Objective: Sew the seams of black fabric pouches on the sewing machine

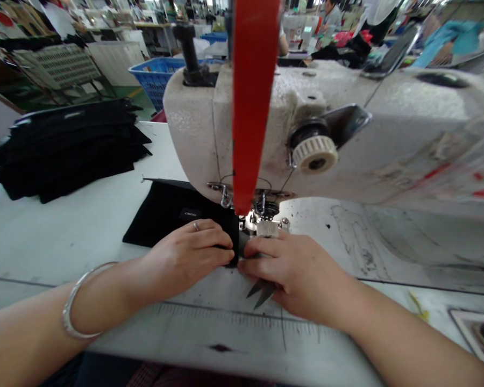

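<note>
A black fabric piece point(157, 215) with a small label lies flat on the white table, its right edge at the needle area of the sewing machine point(193, 118). My left hand point(193, 250) rests on its right part, fingers together and pressing the cloth. My right hand point(290, 269) is closed around small scissors point(263, 293), whose blades point out below the fingers. The thumb and index finger of that hand are by the fabric's right edge, just in front of the presser foot. A red upright bar point(252, 107) hides part of the machine head.
A pile of black fabric pieces point(68, 145) lies at the table's back left. Behind it stand a blue basket point(153, 80) and a rack. Ruler markings run along the front edge. People sit further back.
</note>
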The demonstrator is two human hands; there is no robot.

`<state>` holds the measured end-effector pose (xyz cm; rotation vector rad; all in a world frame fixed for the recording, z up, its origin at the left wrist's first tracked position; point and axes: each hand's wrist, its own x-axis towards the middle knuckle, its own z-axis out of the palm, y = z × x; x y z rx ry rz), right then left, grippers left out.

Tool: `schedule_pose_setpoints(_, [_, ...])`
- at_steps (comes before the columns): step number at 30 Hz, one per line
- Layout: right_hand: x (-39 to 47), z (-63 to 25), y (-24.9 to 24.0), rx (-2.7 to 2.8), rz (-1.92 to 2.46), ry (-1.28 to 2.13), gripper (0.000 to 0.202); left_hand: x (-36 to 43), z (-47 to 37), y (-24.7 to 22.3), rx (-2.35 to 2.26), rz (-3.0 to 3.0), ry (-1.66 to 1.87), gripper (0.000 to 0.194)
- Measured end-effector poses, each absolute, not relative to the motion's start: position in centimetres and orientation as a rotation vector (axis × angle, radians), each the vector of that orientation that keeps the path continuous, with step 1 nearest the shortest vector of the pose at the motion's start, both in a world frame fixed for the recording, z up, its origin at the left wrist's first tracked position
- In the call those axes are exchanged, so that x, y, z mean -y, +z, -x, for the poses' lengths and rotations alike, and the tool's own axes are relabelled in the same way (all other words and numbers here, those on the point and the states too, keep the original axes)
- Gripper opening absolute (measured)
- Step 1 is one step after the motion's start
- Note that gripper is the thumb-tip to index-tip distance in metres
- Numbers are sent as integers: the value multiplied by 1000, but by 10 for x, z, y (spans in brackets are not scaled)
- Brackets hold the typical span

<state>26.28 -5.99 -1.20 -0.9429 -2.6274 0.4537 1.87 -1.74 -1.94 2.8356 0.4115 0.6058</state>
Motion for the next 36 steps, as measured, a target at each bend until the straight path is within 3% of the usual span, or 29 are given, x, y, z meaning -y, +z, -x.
schedule_pose_setpoints(7, [61, -268, -15, 2545, 892, 501, 48, 18, -17, -16, -417, -2860, 557, 31])
schedule_pose_setpoints(13, [63, -259, -16, 2589, 925, 468, 47, 16, -4, -22, -242, -2873, 530, 31])
schedule_pose_setpoints(24, [61, -253, -20, 2586, 1150, 367, 38, -4, -15, -9, -321, -2913, 585, 36])
schedule_pose_setpoints(36, [54, -247, -28, 2559, 1342, 191, 39, -29, -19, -22, -443, -3025, 639, 28])
